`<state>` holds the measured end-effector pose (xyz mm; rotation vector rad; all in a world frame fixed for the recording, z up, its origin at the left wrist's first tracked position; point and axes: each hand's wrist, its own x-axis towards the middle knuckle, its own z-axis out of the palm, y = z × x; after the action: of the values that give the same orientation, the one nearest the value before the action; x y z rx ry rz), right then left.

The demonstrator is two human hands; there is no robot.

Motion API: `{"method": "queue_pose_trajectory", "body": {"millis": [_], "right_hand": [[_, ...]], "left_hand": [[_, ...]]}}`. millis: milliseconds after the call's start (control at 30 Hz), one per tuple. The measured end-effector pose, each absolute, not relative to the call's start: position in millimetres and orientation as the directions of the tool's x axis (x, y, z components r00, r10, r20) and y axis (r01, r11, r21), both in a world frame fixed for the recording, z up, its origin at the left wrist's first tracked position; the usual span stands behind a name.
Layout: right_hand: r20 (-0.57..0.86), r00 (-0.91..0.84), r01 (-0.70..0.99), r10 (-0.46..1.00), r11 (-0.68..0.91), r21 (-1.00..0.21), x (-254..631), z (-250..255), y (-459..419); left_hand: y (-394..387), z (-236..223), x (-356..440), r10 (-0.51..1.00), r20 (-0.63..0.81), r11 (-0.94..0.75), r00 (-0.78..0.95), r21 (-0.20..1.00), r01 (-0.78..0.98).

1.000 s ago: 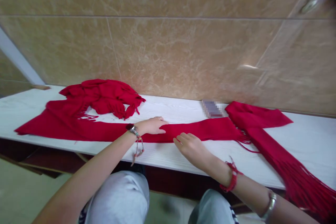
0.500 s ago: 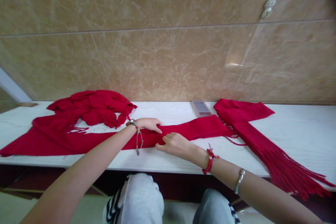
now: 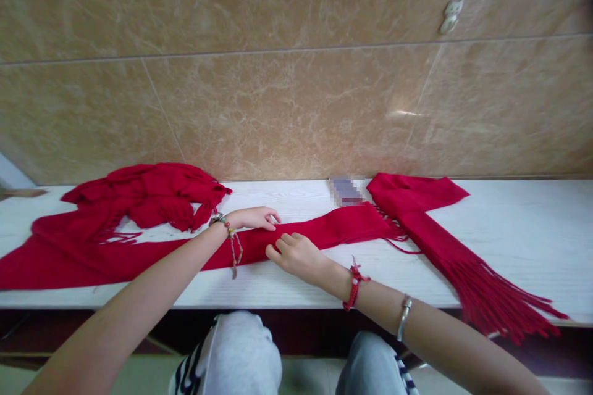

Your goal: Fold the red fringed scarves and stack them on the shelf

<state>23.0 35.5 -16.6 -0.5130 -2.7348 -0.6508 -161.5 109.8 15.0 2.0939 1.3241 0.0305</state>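
Observation:
A long red scarf [image 3: 331,227] lies lengthwise along the white tabletop, folded into a narrow strip at its middle and wider toward the left. My left hand [image 3: 254,218] rests on the strip's far edge, thumb apart from the fingers. Beside it, on the near side of the same strip, my right hand [image 3: 299,257] has curled fingers that seem to pinch the cloth; the fingertips are partly hidden. The strip's fringe at the right meets a second red scarf [image 3: 428,237], folded at the back, its long fringe hanging over the front edge.
A crumpled red fringed scarf [image 3: 152,192] lies at the back left. A blurred-out flat rectangular object [image 3: 345,191] is by the wall. Behind the white table [image 3: 519,228] rises a tan tiled wall [image 3: 287,111] with a small white fitting [image 3: 451,16]. My knees are under the front edge.
The view has shifted slightly, so most things sit further left. My right hand's thumb and fingers have drawn closer together. Both hands stay at the middle of the scarf.

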Motion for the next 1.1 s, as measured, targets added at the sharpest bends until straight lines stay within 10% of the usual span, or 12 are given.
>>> {"method": "queue_pose_trajectory", "body": {"millis": [1100], "right_hand": [[0.398,-0.826,0.539,0.398,0.764,0.354,19.1,8.2,28.9]], "left_hand": [[108.5,48.3,-179.4,0.886,-0.246,-0.094,0.393,0.735,0.672]]}}
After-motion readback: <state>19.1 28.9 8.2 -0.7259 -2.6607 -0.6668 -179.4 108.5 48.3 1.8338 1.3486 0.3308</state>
